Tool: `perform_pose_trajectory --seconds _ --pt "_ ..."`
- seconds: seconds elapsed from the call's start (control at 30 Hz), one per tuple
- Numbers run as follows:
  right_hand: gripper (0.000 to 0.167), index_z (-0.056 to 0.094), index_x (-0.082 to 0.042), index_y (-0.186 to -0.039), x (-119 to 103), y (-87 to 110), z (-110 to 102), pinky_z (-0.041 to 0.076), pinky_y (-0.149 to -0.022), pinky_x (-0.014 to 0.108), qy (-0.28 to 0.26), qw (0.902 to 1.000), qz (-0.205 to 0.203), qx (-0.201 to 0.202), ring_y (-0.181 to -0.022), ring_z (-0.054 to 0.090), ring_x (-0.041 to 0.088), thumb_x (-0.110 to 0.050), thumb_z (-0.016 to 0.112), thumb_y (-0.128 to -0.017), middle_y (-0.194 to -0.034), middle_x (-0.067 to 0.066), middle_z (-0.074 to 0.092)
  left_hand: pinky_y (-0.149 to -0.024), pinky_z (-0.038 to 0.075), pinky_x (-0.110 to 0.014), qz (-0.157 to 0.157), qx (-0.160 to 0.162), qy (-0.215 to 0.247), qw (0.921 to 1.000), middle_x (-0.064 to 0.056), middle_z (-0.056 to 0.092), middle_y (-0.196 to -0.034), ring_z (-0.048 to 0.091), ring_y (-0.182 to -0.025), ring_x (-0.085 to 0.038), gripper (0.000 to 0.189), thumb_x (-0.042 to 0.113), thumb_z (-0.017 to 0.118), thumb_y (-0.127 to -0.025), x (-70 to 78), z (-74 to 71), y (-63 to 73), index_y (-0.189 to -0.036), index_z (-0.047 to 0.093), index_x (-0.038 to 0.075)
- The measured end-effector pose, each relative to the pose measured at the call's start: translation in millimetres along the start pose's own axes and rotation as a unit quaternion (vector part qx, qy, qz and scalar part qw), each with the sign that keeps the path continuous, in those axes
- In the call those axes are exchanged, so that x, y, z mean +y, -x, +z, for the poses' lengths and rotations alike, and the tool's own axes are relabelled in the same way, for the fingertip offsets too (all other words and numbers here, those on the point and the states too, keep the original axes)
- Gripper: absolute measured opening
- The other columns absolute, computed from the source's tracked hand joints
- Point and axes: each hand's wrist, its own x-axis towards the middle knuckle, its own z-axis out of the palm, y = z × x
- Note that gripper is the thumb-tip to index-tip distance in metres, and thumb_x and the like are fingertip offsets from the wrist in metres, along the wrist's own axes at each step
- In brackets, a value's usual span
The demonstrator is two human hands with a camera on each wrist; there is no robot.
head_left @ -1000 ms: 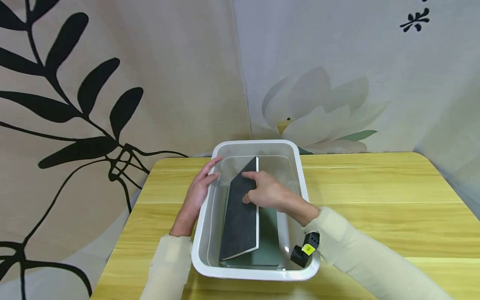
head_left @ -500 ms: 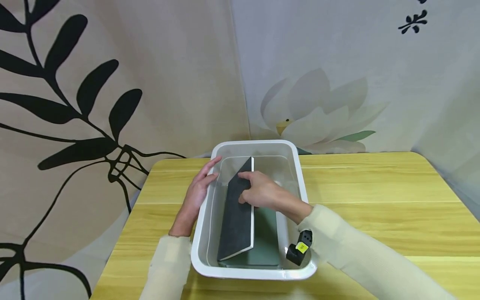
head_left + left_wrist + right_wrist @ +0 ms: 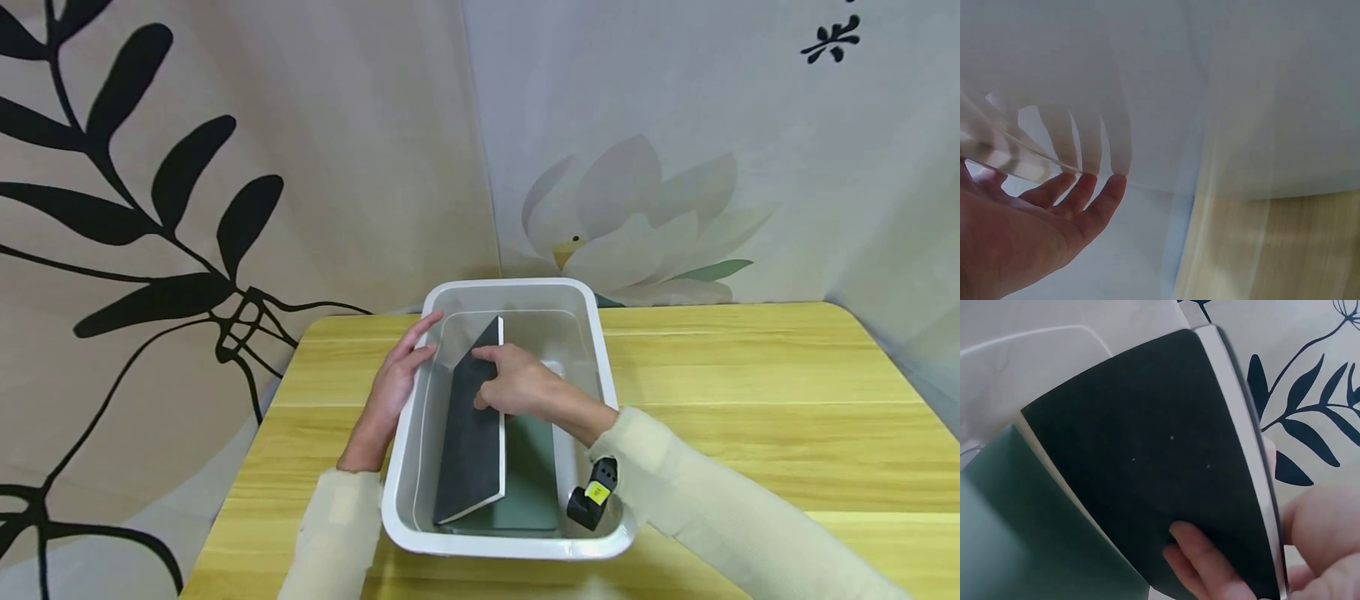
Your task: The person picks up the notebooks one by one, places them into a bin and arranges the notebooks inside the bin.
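A dark notebook [image 3: 471, 433] with a pale page edge stands tilted inside a white plastic bin [image 3: 517, 547]. My right hand [image 3: 517, 383] grips its right edge, thumb and index finger on the dark face shown in the head view. The right wrist view shows other fingers [image 3: 1207, 559] against the notebook's opposite cover. Beneath it, a green notebook [image 3: 532, 475] lies flat on the bin floor. My left hand [image 3: 393, 387] rests at the bin's left rim, thumb and index fingertip on the rim. Its other fingertips [image 3: 1119, 178] touch the bin's outer wall in the left wrist view.
The bin stands on a wood-grain table [image 3: 750, 450], near its back edge. Behind the table hangs a pale cloth [image 3: 360, 167] printed with black leaves and a flower. A small black camera [image 3: 592, 493] is worn at the right wrist, over the bin's near right corner.
My right hand and the dark notebook have shifted slightly to the left, with more of the green notebook showing. My left hand and the bin have stayed in place.
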Motion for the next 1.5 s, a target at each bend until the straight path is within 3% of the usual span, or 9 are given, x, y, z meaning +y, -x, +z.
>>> perform_pose_trajectory --seconds 0.43,0.9,1.03,1.5 --pt "0.071 0.045 -0.003 -0.147 1.4 0.0 0.6 0.058 -0.065 0.035 -0.002 0.9999 0.013 0.000 -0.087 0.068 0.022 0.005 0.067 -0.081 -0.135 0.020 0.057 -0.105 0.036 -0.057 -0.005 -0.008 -0.005 0.9999 -0.003 0.031 -0.157 0.037 -0.133 -0.038 0.047 0.025 0.037 -0.105 2.4 -0.7 2.3 -0.152 0.039 0.026" --pt "0.072 0.046 -0.007 -0.148 3.3 -0.7 2.7 0.057 -0.072 0.034 0.029 0.9994 0.018 -0.002 -0.100 0.064 0.022 0.002 0.072 -0.081 -0.139 0.017 0.055 -0.104 0.037 -0.060 -0.013 -0.003 -0.008 0.9999 -0.002 0.034 -0.156 0.038 -0.134 -0.038 0.045 0.028 0.038 -0.105 2.3 -1.4 3.5 -0.149 0.042 0.032" --pt "0.075 0.044 -0.007 -0.148 3.9 -1.7 3.1 0.057 -0.067 0.033 0.017 0.9997 0.018 -0.005 -0.095 0.065 0.022 0.003 0.074 -0.080 -0.136 0.018 0.057 -0.105 0.037 -0.060 -0.009 -0.005 -0.006 0.9999 -0.003 0.034 -0.155 0.038 -0.133 -0.039 0.045 0.027 0.038 -0.105 1.8 -1.3 2.8 -0.150 0.041 0.030" --pt "0.079 0.042 -0.009 -0.150 5.2 0.3 3.9 0.057 -0.070 0.033 0.040 0.9986 0.035 -0.005 -0.094 0.064 0.022 -0.001 0.077 -0.080 -0.142 0.018 0.053 -0.100 0.040 -0.052 -0.006 -0.001 -0.018 0.9998 -0.004 0.033 -0.156 0.039 -0.132 -0.039 0.047 0.026 0.037 -0.105 2.0 -0.5 2.6 -0.152 0.039 0.026"
